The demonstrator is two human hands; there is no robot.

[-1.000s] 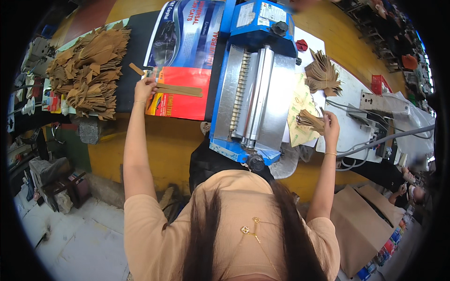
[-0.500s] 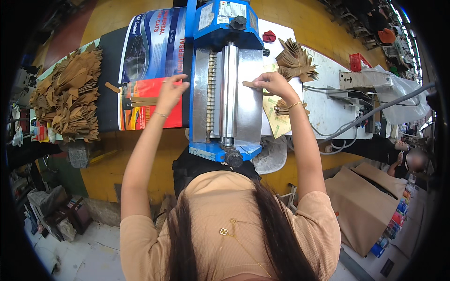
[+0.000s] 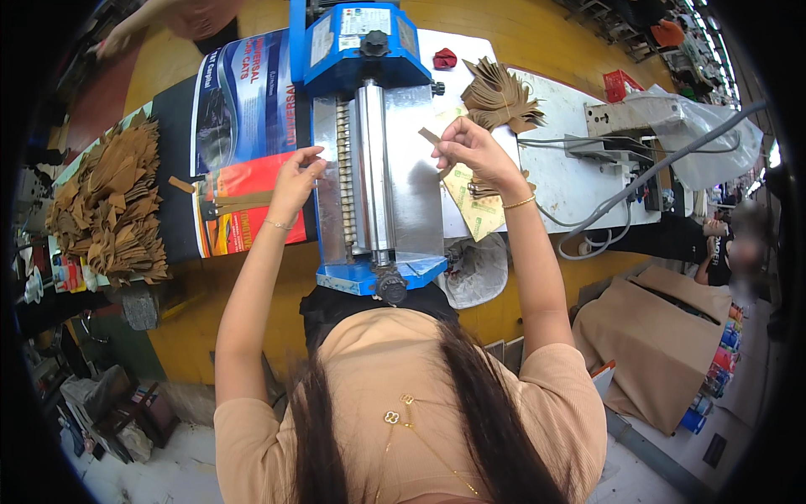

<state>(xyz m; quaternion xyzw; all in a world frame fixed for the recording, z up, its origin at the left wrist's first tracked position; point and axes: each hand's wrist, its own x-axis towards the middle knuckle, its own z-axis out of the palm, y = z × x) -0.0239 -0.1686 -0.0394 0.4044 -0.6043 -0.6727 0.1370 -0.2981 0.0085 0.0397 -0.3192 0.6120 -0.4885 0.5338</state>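
Note:
Before me stands a blue roller machine [image 3: 357, 71] with a long steel roller [image 3: 374, 168], a ribbed brass-coloured roller [image 3: 342, 181] and a smooth plate [image 3: 417, 202] at its right. Over that plate's right edge, my right hand [image 3: 478, 155] pinches a short brown strip [image 3: 429, 135], its free end tilted up. My left hand [image 3: 295, 178] is at the machine's left edge, fingers apart and nothing seen in them. Below it, a few long brown strips [image 3: 243, 202] lie on a red and blue printed sheet [image 3: 252, 172]. A bundle of brown pieces [image 3: 483, 187] is partly hidden under my right hand.
A big heap of brown pieces [image 3: 109, 202] covers the table's left end. At right are a fanned brown bundle [image 3: 501, 97], yellowish paper [image 3: 472, 214], a red cloth [image 3: 445, 58], a grey cable [image 3: 663, 172] and a plastic bag [image 3: 714, 143]. Another person's arm [image 3: 134, 29] shows at top left.
My right hand has drawn back rightward with the strip, now tilted. My left hand is slightly nearer the machine. The whole view has shifted, and a person has appeared at top left.

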